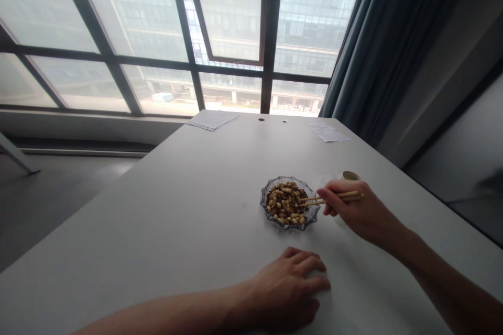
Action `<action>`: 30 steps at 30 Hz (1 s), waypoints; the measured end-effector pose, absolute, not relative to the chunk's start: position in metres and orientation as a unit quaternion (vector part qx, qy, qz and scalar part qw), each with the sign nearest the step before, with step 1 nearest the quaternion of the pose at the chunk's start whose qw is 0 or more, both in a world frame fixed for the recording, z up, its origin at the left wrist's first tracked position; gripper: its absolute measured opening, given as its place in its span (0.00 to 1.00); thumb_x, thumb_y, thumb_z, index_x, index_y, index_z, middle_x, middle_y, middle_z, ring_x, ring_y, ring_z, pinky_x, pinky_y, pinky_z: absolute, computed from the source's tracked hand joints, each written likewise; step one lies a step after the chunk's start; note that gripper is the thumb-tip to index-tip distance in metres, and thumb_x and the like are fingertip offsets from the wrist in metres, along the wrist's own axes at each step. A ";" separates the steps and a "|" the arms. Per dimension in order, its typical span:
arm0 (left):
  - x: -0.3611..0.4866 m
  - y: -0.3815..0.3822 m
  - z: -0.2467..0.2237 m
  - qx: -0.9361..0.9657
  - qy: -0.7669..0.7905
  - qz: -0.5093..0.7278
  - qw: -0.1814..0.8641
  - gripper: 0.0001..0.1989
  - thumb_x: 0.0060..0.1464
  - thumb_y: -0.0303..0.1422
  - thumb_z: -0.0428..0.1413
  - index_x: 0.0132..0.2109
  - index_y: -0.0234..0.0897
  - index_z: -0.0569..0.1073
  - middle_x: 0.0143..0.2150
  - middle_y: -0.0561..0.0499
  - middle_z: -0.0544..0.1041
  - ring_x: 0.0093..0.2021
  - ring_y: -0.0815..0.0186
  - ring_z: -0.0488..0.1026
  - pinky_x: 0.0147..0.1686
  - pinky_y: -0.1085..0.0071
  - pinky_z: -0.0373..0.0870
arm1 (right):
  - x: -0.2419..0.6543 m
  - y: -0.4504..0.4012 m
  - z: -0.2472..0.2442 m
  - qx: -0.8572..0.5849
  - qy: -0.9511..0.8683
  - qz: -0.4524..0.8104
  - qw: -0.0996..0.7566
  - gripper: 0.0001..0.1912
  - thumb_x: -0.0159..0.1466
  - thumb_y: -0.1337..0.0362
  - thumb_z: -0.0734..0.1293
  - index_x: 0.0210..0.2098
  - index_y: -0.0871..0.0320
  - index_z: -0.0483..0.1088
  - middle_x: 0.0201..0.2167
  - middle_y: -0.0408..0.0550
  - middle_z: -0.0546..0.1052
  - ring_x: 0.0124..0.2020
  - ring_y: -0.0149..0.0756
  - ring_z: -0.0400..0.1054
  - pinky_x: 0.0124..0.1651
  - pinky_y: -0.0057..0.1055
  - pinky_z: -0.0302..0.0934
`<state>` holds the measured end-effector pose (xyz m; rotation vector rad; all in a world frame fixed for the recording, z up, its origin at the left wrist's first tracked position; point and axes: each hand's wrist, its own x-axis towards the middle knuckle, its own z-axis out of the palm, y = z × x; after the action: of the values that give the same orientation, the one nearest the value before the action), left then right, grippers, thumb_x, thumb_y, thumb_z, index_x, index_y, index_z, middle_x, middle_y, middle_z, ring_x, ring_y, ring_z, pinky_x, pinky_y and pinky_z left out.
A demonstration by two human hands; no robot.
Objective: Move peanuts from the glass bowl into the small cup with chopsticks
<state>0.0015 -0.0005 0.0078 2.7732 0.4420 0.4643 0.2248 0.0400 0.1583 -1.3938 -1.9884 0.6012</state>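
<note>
A scalloped clear glass bowl [312,220] stands on the white table, filled with a mix of pale peanuts [281,199] and darker small pieces, perhaps seeds. My right hand [348,207] is closed around a pair of wooden chopsticks [346,196], and their tips reach into the right side of the mix. Whether the tips grip a piece is too small to tell. Nearer to me, my left hand [296,288] lies on the table with its fingers bent and spread, holding nothing. Behind my right hand is a container with a round, olive-coloured top [351,175], mostly hidden.
The white table [176,220] runs toward large windows [231,10]. Sheets of paper [214,120] lie at its far left corner, and another paper [328,132] at the far right. Two small round spots show near the far edge. A dark blue curtain [369,47] hangs at the right.
</note>
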 end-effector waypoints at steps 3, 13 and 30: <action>0.001 0.000 0.009 0.963 0.155 0.159 0.153 0.16 0.75 0.36 0.61 0.65 0.41 0.73 0.69 0.44 0.77 0.71 0.51 0.74 0.72 0.55 0.65 | 0.232 0.037 0.160 -0.539 -0.741 0.228 0.329 0.32 0.74 0.36 0.67 0.27 0.54 0.76 0.24 0.48 0.83 0.26 0.39 0.77 0.31 0.32 0.68; 0.001 -0.001 0.009 0.957 0.162 0.160 0.178 0.16 0.76 0.36 0.59 0.65 0.43 0.73 0.69 0.43 0.77 0.71 0.49 0.74 0.73 0.53 0.65 | 0.245 0.039 0.141 -0.532 -0.729 0.232 0.362 0.32 0.74 0.35 0.69 0.28 0.55 0.80 0.23 0.48 0.83 0.25 0.39 0.76 0.31 0.32 0.68; 0.001 -0.001 0.008 0.958 0.160 0.163 0.171 0.15 0.76 0.36 0.59 0.65 0.42 0.74 0.69 0.43 0.78 0.71 0.50 0.74 0.73 0.55 0.64 | 0.270 0.056 0.108 -0.524 -0.683 0.312 0.402 0.31 0.72 0.36 0.73 0.37 0.59 0.86 0.28 0.54 0.88 0.28 0.41 0.83 0.33 0.32 0.76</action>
<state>0.0008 -0.0012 0.0082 2.7217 0.4551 0.4626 0.2703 0.0558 0.1081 -1.3246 -1.7260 0.7896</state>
